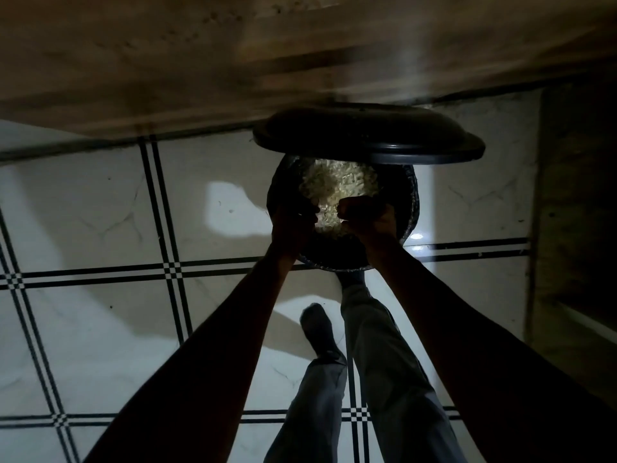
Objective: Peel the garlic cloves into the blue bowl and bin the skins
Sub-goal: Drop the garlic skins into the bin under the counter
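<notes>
white floor tiles (110, 202) with black lines; brown wooden cabinet front (167, 55) above.

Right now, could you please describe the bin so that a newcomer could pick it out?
Follow the tiled floor up to the wooden cabinet. The bin stands there, round and black, its lid raised, pale skins inside, under both hands.

My view is dim overall; both forearms and the left hand (293, 222) and right hand (364, 217) read as near-black silhouettes. Bright patches glare off the glossy floor tiles (100, 202), one just left of the bin (410, 195), another small hot spot at its right. The pale skins (337, 185) inside catch the light. The wooden cabinet (233, 55) up top is smeared with motion blur, and tile lines bow toward the edges.
</notes>
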The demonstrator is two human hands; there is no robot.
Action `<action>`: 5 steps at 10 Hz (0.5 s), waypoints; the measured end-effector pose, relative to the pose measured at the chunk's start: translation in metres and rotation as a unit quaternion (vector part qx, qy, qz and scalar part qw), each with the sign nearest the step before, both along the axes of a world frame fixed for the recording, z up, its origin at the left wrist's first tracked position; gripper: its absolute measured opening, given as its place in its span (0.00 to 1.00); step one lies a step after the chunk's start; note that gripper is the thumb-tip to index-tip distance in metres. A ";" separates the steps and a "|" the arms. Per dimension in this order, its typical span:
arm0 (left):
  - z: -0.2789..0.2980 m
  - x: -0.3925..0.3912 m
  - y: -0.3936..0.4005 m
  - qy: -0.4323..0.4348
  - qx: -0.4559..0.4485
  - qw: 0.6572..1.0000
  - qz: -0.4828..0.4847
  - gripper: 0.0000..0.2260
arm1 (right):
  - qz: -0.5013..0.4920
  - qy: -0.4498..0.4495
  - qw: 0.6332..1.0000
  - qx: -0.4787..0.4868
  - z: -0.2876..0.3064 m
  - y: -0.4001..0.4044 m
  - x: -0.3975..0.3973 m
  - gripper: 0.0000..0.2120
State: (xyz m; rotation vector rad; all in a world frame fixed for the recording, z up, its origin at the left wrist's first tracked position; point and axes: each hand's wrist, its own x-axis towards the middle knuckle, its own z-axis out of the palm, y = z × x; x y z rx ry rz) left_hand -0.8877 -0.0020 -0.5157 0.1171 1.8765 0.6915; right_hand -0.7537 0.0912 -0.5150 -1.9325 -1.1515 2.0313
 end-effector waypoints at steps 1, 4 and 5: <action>0.003 -0.005 0.002 -0.068 0.057 0.995 0.045 0.09 | -0.027 0.015 0.999 0.045 0.005 -0.004 -0.003 0.08; 0.008 0.007 0.033 -0.236 0.033 0.956 0.171 0.23 | 0.153 0.081 0.984 0.037 0.005 -0.012 -0.015 0.15; 0.015 0.016 0.036 -0.227 0.108 0.942 0.223 0.24 | 0.319 -0.021 0.941 0.110 -0.007 -0.008 -0.006 0.20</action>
